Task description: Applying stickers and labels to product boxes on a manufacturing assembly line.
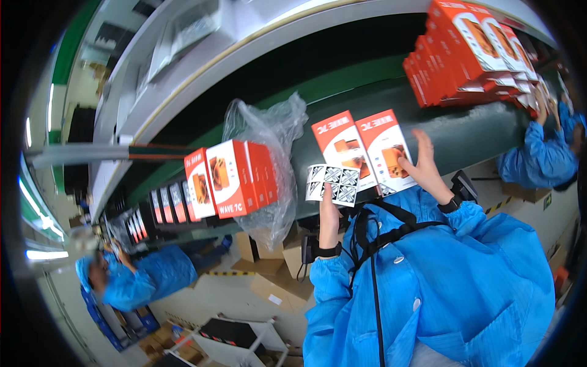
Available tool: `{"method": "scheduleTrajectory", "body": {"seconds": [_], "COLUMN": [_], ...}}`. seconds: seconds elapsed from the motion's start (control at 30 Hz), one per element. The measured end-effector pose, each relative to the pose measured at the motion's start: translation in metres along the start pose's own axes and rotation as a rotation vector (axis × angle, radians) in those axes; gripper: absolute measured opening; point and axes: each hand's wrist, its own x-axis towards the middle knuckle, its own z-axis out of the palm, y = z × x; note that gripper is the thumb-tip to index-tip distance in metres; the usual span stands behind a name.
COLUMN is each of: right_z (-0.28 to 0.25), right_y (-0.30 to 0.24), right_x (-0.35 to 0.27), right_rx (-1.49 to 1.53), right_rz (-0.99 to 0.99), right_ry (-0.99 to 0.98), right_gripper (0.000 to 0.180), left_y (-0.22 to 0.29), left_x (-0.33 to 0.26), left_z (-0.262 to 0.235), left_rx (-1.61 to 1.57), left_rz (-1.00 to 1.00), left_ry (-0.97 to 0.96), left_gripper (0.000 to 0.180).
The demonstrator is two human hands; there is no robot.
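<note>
My left hand pinches a sheet of black-and-white patterned stickers, the thumb lying on top of it. The sheet covers the lower part of a red and white product box. Right beside that lies a second red and white box, face up on the dark green work surface. My right hand is open at the right edge of this second box. Its thumb rests on the printed face or just over it, and the fingers stretch away from the box.
A tall stack of red boxes stands at the far right, near a co-worker. To my left, more red and white boxes stand against a clear plastic bag. Another co-worker sits farther left. Cardboard cartons lie below.
</note>
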Motion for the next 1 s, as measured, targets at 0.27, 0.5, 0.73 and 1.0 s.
{"method": "scheduleTrajectory", "body": {"seconds": [0.27, 0.5, 0.73, 1.0], "right_z": [-0.048, -0.156, -0.122, -0.100], "right_y": [0.024, 0.135, 0.240, 0.224], "right_x": [-0.039, -0.086, -0.053, -0.057], "right_rx": [0.987, 1.072, 0.798, -0.387], "right_rz": [0.462, 0.665, 0.585, 0.294], "right_ry": [-0.198, 0.118, -0.045, 0.056], "right_gripper": [0.062, 0.054, 0.045, 0.041], "left_y": [-0.036, -0.121, -0.256, -0.206], "left_x": [-0.021, -0.039, 0.073, 0.028], "left_z": [0.063, 0.181, 0.174, 0.194], "left_rx": [0.294, 0.642, 0.094, 0.997], "left_rz": [0.228, 0.216, -0.154, 0.802], "left_ry": [-0.169, -0.611, -0.417, -0.294], "left_gripper": [0.042, 0.039, 0.033, 0.031]}}
